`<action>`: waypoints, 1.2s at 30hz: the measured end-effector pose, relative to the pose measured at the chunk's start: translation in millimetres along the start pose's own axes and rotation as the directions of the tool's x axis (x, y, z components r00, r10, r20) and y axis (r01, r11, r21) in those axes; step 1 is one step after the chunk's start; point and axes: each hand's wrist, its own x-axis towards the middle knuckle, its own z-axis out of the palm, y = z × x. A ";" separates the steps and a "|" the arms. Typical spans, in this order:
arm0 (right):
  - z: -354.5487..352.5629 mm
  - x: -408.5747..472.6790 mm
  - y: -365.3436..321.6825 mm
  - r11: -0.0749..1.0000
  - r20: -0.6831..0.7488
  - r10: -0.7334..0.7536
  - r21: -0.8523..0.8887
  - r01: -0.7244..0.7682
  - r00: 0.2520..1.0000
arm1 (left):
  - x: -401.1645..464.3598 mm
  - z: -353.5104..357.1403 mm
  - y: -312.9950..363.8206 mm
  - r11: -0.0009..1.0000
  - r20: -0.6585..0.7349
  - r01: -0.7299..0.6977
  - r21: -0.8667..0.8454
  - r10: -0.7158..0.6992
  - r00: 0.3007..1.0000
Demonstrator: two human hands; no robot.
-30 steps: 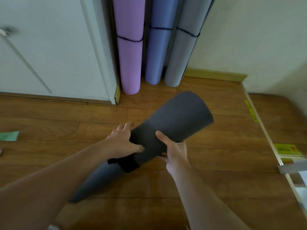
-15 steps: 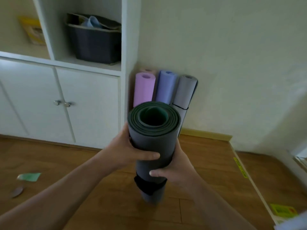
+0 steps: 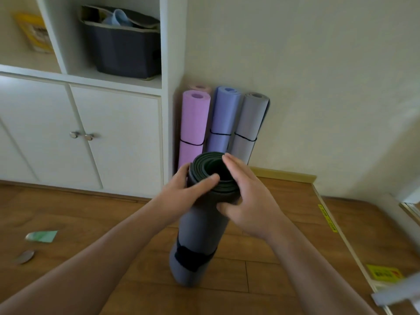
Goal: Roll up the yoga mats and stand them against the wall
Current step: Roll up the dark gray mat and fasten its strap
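Note:
A rolled dark grey yoga mat [image 3: 200, 233] with a black strap stands upright on the wooden floor in front of me. My left hand [image 3: 181, 196] grips its top from the left, thumb on the rim. My right hand [image 3: 247, 201] holds the top from the right, fingers over the open end and thumb on the side. Behind it, a pink mat [image 3: 193, 126], a purple mat [image 3: 223, 119] and a light grey mat [image 3: 250, 126] stand rolled against the wall [image 3: 318, 87] in the corner.
A white cabinet [image 3: 102, 137] with shelves stands left of the mats, a dark bin [image 3: 122, 46] on its shelf. A green scrap [image 3: 42, 236] and a small brown object [image 3: 25, 256] lie on the floor at left. A floor rail with yellow labels [image 3: 327, 218] runs along the right.
The dark mat went from lying tilted in my hands to standing upright on the floor. My hands slid up to its top end, and my view rose toward the corner.

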 end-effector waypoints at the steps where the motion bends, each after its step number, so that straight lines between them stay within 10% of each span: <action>1: 0.4 2.3 -3.3 0.996 0.012 -0.031 -0.083 0.032 0.999 | 3.7 2.7 1.9 1.000 -0.065 0.018 -0.024 -0.019 0.998; 23: 14.4 19.1 -19.3 0.995 0.000 0.092 0.031 -0.092 0.996 | 7.6 -2.9 8.4 0.970 -0.134 0.124 -0.208 -0.154 0.979; 28: 20.4 8.3 -32.5 0.939 -0.104 0.183 -0.276 -0.205 0.978 | 12.9 1.0 -2.3 0.986 -0.308 0.155 -0.053 -0.164 0.937; 36: 15.1 24.7 -7.0 0.975 -0.123 0.142 -0.154 -0.160 0.982 | 23.1 13.6 14.6 0.969 -0.238 0.236 0.077 -0.211 0.948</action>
